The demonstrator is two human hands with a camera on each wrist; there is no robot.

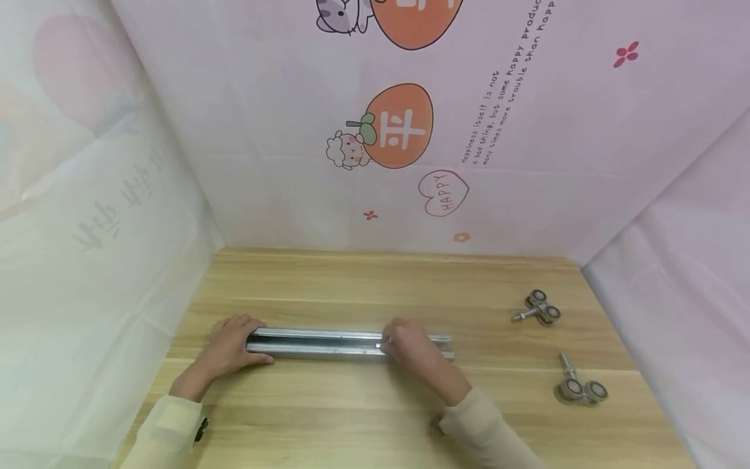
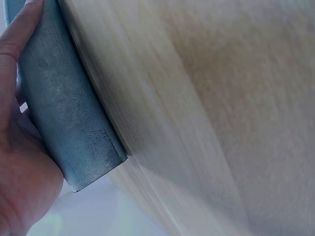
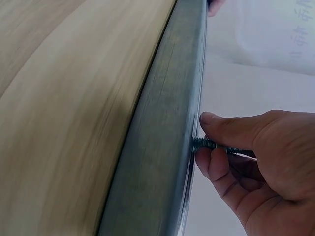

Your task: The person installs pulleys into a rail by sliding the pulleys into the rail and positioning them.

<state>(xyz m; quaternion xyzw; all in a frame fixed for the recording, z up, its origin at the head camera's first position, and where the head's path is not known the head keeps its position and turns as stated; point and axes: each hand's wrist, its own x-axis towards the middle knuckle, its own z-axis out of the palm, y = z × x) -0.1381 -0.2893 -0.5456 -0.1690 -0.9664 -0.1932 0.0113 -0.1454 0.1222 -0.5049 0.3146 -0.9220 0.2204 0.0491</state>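
Observation:
A slotted metal channel rail (image 1: pixel 316 352) lies on the wooden table with its slot facing up. My left hand (image 1: pixel 230 345) grips its left end, thumb along the near side and fingers over the far side. In the left wrist view, the rail's grey side wall (image 2: pixel 74 108) sits against the palm. Toward the rail's right end, my right hand (image 1: pixel 413 348) pinches a threaded bolt (image 3: pixel 203 143) between thumb and fingers. The bolt stands out of the slot; whatever is at its inner end is hidden inside the rail.
Two roller trolleys with bolts lie at the right of the table, one farther back (image 1: pixel 541 311) and one nearer (image 1: pixel 580 389). White printed sheets (image 1: pixel 281 163) wall in the table (image 1: pixel 351 417) at the back and both sides.

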